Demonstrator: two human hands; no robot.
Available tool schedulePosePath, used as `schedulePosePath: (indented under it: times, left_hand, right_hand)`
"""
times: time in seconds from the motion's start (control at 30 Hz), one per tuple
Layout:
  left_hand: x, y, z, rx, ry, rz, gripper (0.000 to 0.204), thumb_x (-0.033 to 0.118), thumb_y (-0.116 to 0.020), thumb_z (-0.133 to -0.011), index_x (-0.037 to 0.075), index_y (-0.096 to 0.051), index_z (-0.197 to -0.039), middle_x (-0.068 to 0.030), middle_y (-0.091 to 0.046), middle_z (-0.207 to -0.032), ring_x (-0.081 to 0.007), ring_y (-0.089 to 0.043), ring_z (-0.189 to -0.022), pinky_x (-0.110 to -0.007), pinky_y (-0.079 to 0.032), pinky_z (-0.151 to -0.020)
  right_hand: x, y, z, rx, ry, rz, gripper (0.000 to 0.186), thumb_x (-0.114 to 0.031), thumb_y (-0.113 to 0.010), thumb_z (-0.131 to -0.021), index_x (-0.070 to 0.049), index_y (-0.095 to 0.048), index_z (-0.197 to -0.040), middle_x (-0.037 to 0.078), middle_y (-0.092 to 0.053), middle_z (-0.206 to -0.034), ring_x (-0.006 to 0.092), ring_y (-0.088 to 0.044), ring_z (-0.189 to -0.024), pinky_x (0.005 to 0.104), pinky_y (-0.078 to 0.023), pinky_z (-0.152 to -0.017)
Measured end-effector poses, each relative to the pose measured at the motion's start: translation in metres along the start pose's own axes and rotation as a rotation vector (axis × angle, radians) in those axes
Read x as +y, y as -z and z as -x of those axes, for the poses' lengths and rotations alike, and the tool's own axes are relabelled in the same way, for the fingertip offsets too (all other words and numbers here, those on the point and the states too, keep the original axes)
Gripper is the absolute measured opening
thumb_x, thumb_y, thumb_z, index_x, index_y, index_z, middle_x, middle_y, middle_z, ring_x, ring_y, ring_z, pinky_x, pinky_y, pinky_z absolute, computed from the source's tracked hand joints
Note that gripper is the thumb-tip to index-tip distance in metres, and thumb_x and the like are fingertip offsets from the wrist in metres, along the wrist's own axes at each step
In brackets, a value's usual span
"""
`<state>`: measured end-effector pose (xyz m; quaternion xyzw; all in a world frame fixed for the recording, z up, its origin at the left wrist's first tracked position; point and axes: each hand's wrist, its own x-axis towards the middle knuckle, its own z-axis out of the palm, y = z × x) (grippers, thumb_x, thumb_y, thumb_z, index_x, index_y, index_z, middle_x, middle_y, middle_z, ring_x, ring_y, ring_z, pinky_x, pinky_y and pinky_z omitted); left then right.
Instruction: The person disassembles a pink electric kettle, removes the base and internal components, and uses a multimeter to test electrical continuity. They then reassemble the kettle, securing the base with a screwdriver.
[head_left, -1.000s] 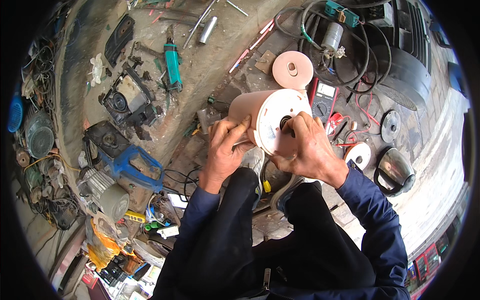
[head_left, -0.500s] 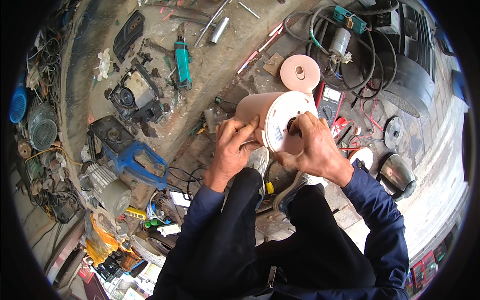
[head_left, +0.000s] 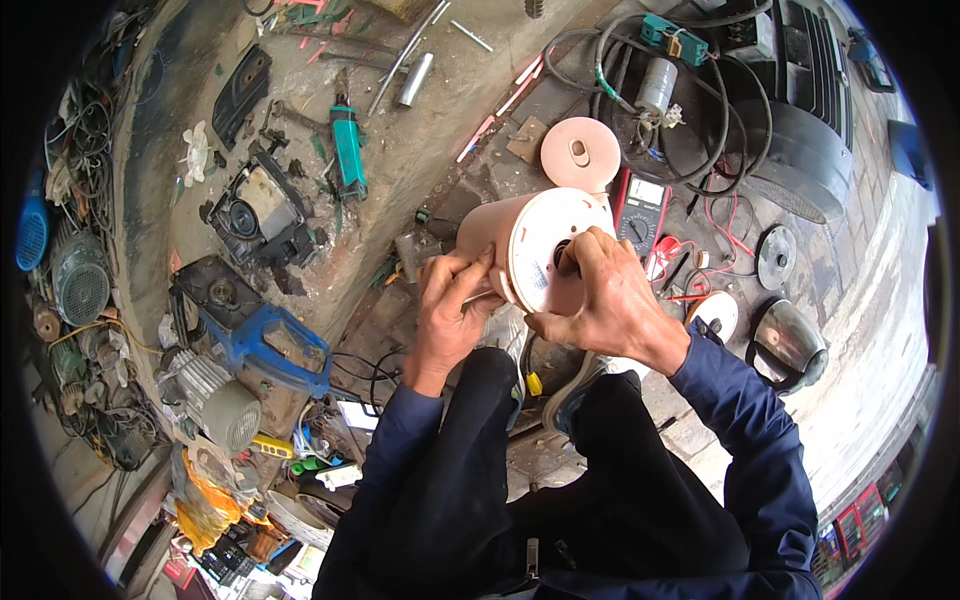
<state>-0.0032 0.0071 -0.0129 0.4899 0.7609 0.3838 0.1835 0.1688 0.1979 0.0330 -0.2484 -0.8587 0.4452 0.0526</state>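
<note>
A pale pink cylindrical appliance body [head_left: 485,225], shaped like an electric kettle, lies tilted between my hands with its white round base facing right and toward me. My left hand [head_left: 452,305] grips its near lower side, thumb on the pink wall by the base rim. The curled fingers of my right hand [head_left: 615,295] press at the dark round centre of the base, while its thumb rests by the lower rim. Those fingertips are partly hidden, and I cannot see anything separate in them. A pink round disc [head_left: 577,152] with an oval opening sits just beyond the body.
A red-edged multimeter [head_left: 640,215] with tangled leads is at the right, near a dark disc [head_left: 776,257] and a shiny metal vessel [head_left: 788,340]. A large black motor [head_left: 800,160] stands farther off. Leftward are a teal tool [head_left: 348,150], a blue-handled housing [head_left: 275,335] and a grey motor [head_left: 215,390].
The whole view has shifted slightly, and the body and both hands appear a little farther left. My grip looks nearly the same, with the right fingers still at the base's dark centre.
</note>
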Motion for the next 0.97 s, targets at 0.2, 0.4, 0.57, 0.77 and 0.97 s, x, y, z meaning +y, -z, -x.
schedulePosePath:
  times: [0.2,0.4,0.57,0.77,0.97]
  left_hand:
    - [0.005,0.007,-0.001,-0.041,0.068,0.026,0.059,0.027,-0.085,-0.091,0.010,-0.069,-0.146,-0.0089,-0.064,-0.115,-0.0304,-0.060,-0.107,-0.044,-0.048,-0.098]
    - [0.029,0.026,-0.015,-0.063,0.137,0.041,0.053,0.031,-0.080,-0.098,0.001,-0.068,-0.139,-0.0137,-0.063,-0.118,-0.0316,-0.062,-0.109,-0.044,-0.050,-0.098]
    - [0.042,0.027,-0.019,-0.047,0.269,0.153,0.047,0.026,-0.077,-0.101,-0.003,-0.065,-0.135,-0.0157,-0.061,-0.122,-0.0288,-0.066,-0.113,-0.038,-0.057,-0.098]
    - [0.035,0.023,-0.016,-0.058,0.271,0.324,0.053,0.026,-0.074,-0.104,-0.002,-0.054,-0.145,-0.0156,-0.055,-0.134,-0.0271,-0.064,-0.121,-0.039,-0.055,-0.103]
    - [0.033,0.025,-0.012,-0.069,0.340,0.340,0.061,0.030,-0.076,-0.103,0.001,-0.050,-0.150,-0.0136,-0.056,-0.135,-0.0253,-0.061,-0.126,-0.040,-0.051,-0.108]
  right_hand:
    - [-0.004,-0.003,-0.005,-0.001,-0.008,0.038,0.064,-0.038,-0.095,-0.064,-0.001,-0.060,-0.102,0.017,-0.062,-0.096,0.0374,-0.063,-0.093,0.0462,-0.045,-0.083]
    - [-0.009,-0.007,-0.012,-0.019,-0.019,0.050,0.063,-0.036,-0.094,-0.065,0.000,-0.060,-0.103,0.019,-0.063,-0.098,0.0384,-0.063,-0.095,0.0474,-0.047,-0.087]
    - [-0.009,-0.009,-0.017,-0.014,0.007,0.047,0.062,-0.035,-0.094,-0.065,0.001,-0.060,-0.103,0.019,-0.064,-0.099,0.0391,-0.064,-0.094,0.0476,-0.048,-0.088]
    - [-0.008,-0.009,-0.017,-0.033,0.008,0.067,0.064,-0.036,-0.093,-0.063,0.001,-0.060,-0.103,0.021,-0.063,-0.097,0.0406,-0.064,-0.092,0.0488,-0.049,-0.086]
    - [-0.012,-0.008,-0.020,-0.052,0.002,0.055,0.062,-0.035,-0.092,-0.064,0.001,-0.060,-0.103,0.021,-0.064,-0.098,0.0406,-0.065,-0.093,0.0507,-0.050,-0.090]
